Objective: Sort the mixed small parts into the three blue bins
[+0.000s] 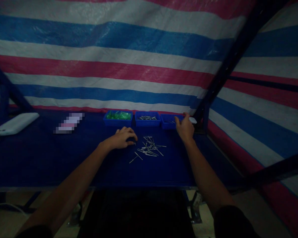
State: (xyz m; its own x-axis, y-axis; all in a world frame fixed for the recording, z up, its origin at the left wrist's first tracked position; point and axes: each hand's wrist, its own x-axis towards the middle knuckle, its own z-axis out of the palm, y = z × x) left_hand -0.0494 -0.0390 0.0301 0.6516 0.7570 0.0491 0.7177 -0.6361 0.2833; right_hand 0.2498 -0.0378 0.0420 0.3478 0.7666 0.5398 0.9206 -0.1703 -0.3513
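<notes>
two loose thin metal rods (138, 156) lie nearest on the blue table (164, 173), slightly apart from a loose pile of rods (150, 150) pointing every way. handling, as judged: best to pinch a single rod near mid-length and lift it straight clear of its crossing neighbours, so the rest don't scatter.

left hand (124, 137): just beside the pile, palm down, fingers curled, thumb close under forefinger; small glint at the tips, cannot tell if anything is gripped. right hand (185, 128): arm extended farther forward, at the right blue bin (166, 125), thumb spread wide of the fingers, nothing seen between. a few thin pieces show in that bin.

beside it, middle blue bin (147, 123), short metal pieces inside; then left blue bin (118, 122), green contents. farthest: striped sheeting (114, 69).
</notes>
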